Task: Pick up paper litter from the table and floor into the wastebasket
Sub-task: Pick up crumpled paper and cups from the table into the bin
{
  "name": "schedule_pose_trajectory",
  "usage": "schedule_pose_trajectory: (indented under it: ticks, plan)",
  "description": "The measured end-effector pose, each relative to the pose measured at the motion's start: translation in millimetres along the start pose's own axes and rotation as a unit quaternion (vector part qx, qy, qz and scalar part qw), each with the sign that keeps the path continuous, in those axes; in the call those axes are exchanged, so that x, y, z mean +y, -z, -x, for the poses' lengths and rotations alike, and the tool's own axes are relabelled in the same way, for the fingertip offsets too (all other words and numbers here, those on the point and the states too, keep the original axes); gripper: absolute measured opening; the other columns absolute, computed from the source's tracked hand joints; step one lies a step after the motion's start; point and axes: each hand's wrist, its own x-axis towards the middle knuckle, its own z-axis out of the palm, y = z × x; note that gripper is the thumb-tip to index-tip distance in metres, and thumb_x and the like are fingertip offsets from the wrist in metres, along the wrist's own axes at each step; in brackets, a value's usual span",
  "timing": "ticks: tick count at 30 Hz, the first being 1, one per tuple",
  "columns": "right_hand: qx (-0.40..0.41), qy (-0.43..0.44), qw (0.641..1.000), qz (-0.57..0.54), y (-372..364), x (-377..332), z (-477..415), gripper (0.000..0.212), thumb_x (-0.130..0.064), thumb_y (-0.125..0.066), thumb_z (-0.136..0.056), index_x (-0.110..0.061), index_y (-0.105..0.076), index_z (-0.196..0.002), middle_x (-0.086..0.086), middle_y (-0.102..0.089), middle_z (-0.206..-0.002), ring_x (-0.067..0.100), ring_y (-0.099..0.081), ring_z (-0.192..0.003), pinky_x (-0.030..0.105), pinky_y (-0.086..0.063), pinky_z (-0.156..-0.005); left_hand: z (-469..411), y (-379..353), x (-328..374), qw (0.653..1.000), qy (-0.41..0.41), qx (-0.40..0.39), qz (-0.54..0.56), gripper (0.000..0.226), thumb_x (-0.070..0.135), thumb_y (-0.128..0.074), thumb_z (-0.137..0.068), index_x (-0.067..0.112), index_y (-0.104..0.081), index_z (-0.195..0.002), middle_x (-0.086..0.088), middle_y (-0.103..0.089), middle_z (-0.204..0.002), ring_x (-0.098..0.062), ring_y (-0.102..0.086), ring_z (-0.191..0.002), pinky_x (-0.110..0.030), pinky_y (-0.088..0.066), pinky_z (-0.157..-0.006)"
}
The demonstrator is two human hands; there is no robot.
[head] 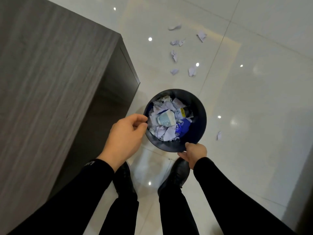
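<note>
A round black wastebasket (198, 106) stands low in front of me, filled with crumpled white paper (166, 133) and a small carton (166, 119). My right hand (193, 154) grips its near rim. My left hand (126, 134) hovers at the basket's left edge with fingers loosely curled and holds nothing that I can see. Several crumpled paper pieces lie on the floor beyond the basket, such as one piece (174, 71), another (192, 71) and a far one (201, 35). One scrap (219, 135) lies to the right of the basket.
A grey wood-grain table (50, 73) fills the left side; its corner ends near the basket. The glossy white tiled floor (254, 99) spreads to the right. My black shoes (176, 175) stand just behind the basket.
</note>
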Motion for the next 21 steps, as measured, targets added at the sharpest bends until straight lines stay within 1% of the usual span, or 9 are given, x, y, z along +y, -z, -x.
schedule_pose_trajectory:
  ticks: [2,4,7,9,11,14,17,20,21]
  plan:
    - [0.06,0.007,0.992,-0.113,-2.2,-28.6,22.6,0.023,-0.012,-0.053,-0.087,0.001,-0.056,-0.105,0.018,-0.063,-0.111,0.037,-0.057,-0.112,0.038,-0.047,-0.09,6.3,11.4,13.5,1.0,-0.011,0.008,0.025,0.017,0.022,-0.058,-0.083,0.039,-0.061,-0.084,0.009,-0.07,-0.084,-0.01,-0.066,-0.083,-0.026,-0.05,-0.078]
    - [0.052,0.111,0.982,-0.145,-2.3,-68.3,56.7,0.034,-0.01,-0.053,-0.087,-0.004,-0.054,-0.121,0.015,-0.061,-0.119,0.031,-0.058,-0.109,0.034,-0.046,-0.091,14.9,29.6,30.8,0.998,-0.019,0.022,0.054,0.02,0.022,-0.057,-0.083,0.041,-0.06,-0.08,0.009,-0.071,-0.086,-0.009,-0.066,-0.083,-0.03,-0.052,-0.079]
    - [-0.04,0.254,0.952,-0.165,-5.8,-135.1,121.9,0.018,-0.012,-0.056,-0.086,-0.022,-0.064,-0.099,0.002,-0.07,-0.096,0.014,-0.067,-0.092,0.032,-0.053,-0.085,28.1,71.5,55.0,0.991,-0.036,0.064,0.108,0.022,0.019,-0.058,-0.083,0.04,-0.061,-0.078,0.005,-0.072,-0.088,-0.014,-0.067,-0.082,-0.036,-0.054,-0.081]
    - [-0.081,0.313,0.932,-0.166,-11.7,-176.0,161.2,0.02,-0.008,-0.057,-0.084,-0.028,-0.062,-0.086,-0.004,-0.068,-0.077,0.003,-0.067,-0.071,0.027,-0.054,-0.073,40.1,107.8,62.5,0.984,-0.04,0.101,0.142,0.023,0.015,-0.058,-0.084,0.038,-0.062,-0.078,0.001,-0.073,-0.085,-0.018,-0.068,-0.081,-0.04,-0.054,-0.081]
    - [-0.119,0.352,0.921,-0.12,-31.5,-207.7,201.2,0.022,-0.006,-0.056,-0.084,-0.028,-0.06,-0.082,-0.005,-0.065,-0.071,0.002,-0.064,-0.062,0.027,-0.054,-0.068,55.2,155.3,56.5,0.973,-0.037,0.149,0.172,0.025,0.012,-0.058,-0.084,0.036,-0.062,-0.076,-0.003,-0.072,-0.084,-0.024,-0.067,-0.081,-0.042,-0.054,-0.081]
    - [-0.172,0.365,0.915,-0.026,-63.1,-226.1,237.5,0.017,-0.006,-0.057,-0.083,-0.023,-0.06,-0.085,-0.001,-0.064,-0.071,0.015,-0.062,-0.071,0.038,-0.054,-0.077,70.6,210.9,31.7,0.963,-0.006,0.203,0.175,0.026,0.009,-0.058,-0.084,0.033,-0.061,-0.076,-0.011,-0.071,-0.085,-0.028,-0.066,-0.081,-0.045,-0.053,-0.084]
    - [-0.198,0.365,0.909,0.029,-106.8,-229.1,270.7,0.017,-0.005,-0.059,-0.082,-0.018,-0.062,-0.091,0.006,-0.066,-0.081,0.019,-0.062,-0.079,0.04,-0.053,-0.082,90.0,264.6,-11.3,0.948,0.049,0.27,0.16,0.021,0.01,-0.058,-0.084,0.03,-0.061,-0.077,-0.011,-0.071,-0.084,-0.026,-0.067,-0.081,-0.044,-0.053,-0.085]
    - [-0.236,0.352,0.904,0.052,-147.6,-228.1,290.3,0.017,-0.003,-0.057,-0.084,-0.016,-0.06,-0.094,0.005,-0.064,-0.079,0.02,-0.061,-0.077,0.035,-0.053,-0.071,100.4,303.4,-53.4,0.914,0.096,0.382,0.1,0.01,0.018,-0.061,-0.081,0.026,-0.065,-0.083,-0.004,-0.071,-0.081,-0.022,-0.066,-0.079,-0.027,-0.048,-0.076]
    - [-0.251,0.346,0.902,0.058,-158.7,-227.1,295.3,0.017,-0.002,-0.056,-0.084,-0.016,-0.058,-0.095,0.006,-0.064,-0.079,0.019,-0.06,-0.076,0.03,-0.051,-0.066,98.9,313.8,-63.0,0.901,0.104,0.413,0.085,0.013,0.02,-0.062,-0.079,0.022,-0.066,-0.092,-0.003,-0.071,-0.087,-0.021,-0.066,-0.084,-0.023,-0.044,-0.076]
